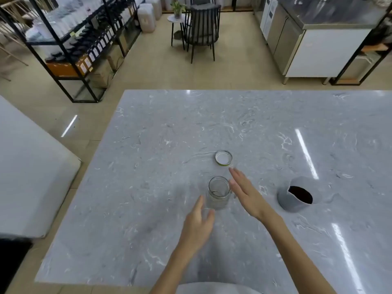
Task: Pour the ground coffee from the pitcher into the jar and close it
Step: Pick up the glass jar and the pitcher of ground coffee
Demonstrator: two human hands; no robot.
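Note:
A clear glass jar (218, 193) stands upright and uncapped near the middle of the grey marble table (169, 134). Its round lid (223, 158) lies inner side up just behind it. A grey pitcher (296, 195) holding dark ground coffee sits to the right of the jar. My left hand (198, 224) is open just in front and left of the jar, fingers close to its base, holding nothing. My right hand (246, 193) is open with flat fingers right beside the jar's right side, between jar and pitcher.
A white table edge (31, 177) lies to the left across a floor gap. Beyond the table stand black shelving with bottles (84, 43), a dark chair (201, 28) and a steel counter unit (307, 45).

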